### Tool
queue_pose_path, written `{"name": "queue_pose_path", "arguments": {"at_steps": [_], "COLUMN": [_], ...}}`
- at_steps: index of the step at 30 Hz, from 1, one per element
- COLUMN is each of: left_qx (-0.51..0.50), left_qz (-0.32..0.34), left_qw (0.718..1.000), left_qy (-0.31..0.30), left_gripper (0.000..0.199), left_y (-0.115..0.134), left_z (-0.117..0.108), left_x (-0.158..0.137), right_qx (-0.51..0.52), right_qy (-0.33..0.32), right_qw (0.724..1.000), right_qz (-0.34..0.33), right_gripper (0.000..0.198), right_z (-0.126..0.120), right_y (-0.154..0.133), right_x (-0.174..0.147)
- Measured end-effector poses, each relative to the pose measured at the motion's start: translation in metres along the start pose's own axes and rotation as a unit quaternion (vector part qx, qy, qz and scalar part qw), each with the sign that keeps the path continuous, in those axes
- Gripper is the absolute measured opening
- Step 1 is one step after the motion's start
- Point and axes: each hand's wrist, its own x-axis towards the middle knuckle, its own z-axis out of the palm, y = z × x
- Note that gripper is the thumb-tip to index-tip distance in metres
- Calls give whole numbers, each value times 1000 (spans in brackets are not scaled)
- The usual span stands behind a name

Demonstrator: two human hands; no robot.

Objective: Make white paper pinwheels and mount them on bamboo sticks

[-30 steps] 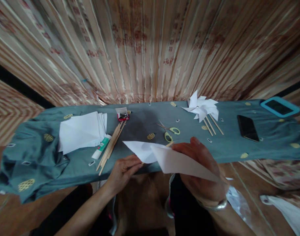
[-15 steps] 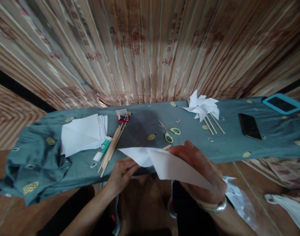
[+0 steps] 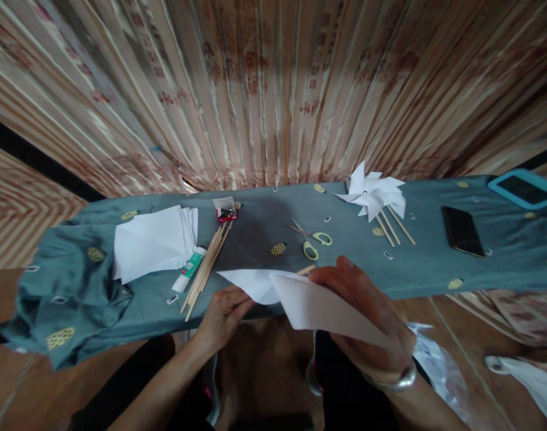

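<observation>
A white paper pinwheel (image 3: 318, 302) is held up in front of me at the near edge of the table, its folded blades facing partly away. My left hand (image 3: 224, 314) pinches its left blade between thumb and fingers. On the far side my right hand (image 3: 367, 311) is closed around the paper, mostly behind a large blade. The tip of a wooden stick (image 3: 306, 270) shows by the right fingers; the rest of it is hidden. Beyond the hands lie scissors (image 3: 310, 238) with pale green handles, blades spread.
Left on the cloth-covered table (image 3: 255, 215) are stacked white paper (image 3: 152, 242), a glue stick (image 3: 189, 269), loose wooden sticks (image 3: 206, 269) and a small red box (image 3: 226, 211) of pins. Finished pinwheels (image 3: 372, 191), a phone (image 3: 462, 231) and a blue-framed tablet (image 3: 527, 188) lie right.
The camera view has shifted slightly, so the table things sit a little farther right. Both hands keep their hold on the pinwheel, almost still.
</observation>
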Motion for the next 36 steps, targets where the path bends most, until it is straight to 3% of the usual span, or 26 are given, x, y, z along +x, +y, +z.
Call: {"name": "queue_pose_path", "arguments": {"at_steps": [3, 12, 17, 22, 25, 28, 31, 36], "left_qx": [9, 49, 39, 45, 48, 50, 51, 39], "left_qz": [2, 22, 46, 66, 81, 89, 89, 77], "left_qw": [1000, 999, 998, 997, 995, 995, 995, 996], "left_qy": [-1, -7, 3, 21, 25, 16, 7, -6], "left_gripper": [31, 37, 30, 30, 26, 23, 23, 25], "left_y": [-4, -10, -10, -8, -8, -10, -12, -13], "left_z": [1, 3, 3, 3, 3, 2, 5, 9], "left_x": [-1, -3, -2, -2, -1, -1, -3, -8], "right_qx": [4, -25, -55, 7, 35, 80, 200, 362], "right_qy": [-19, 19, 25, 35, 26, 34, 30, 31], "right_qw": [1000, 1000, 998, 998, 991, 963, 906, 808], "right_qz": [17, 1, 6, 58, 123, 257, 372, 463], "right_gripper": [67, 55, 53, 67, 62, 50, 45, 49], "right_z": [-2, 1, 3, 8, 10, 17, 27, 42], "right_y": [0, -1, -1, 1, 3, 9, 21, 39], "right_x": [0, 0, -2, -7, -4, -1, 0, -1]}}
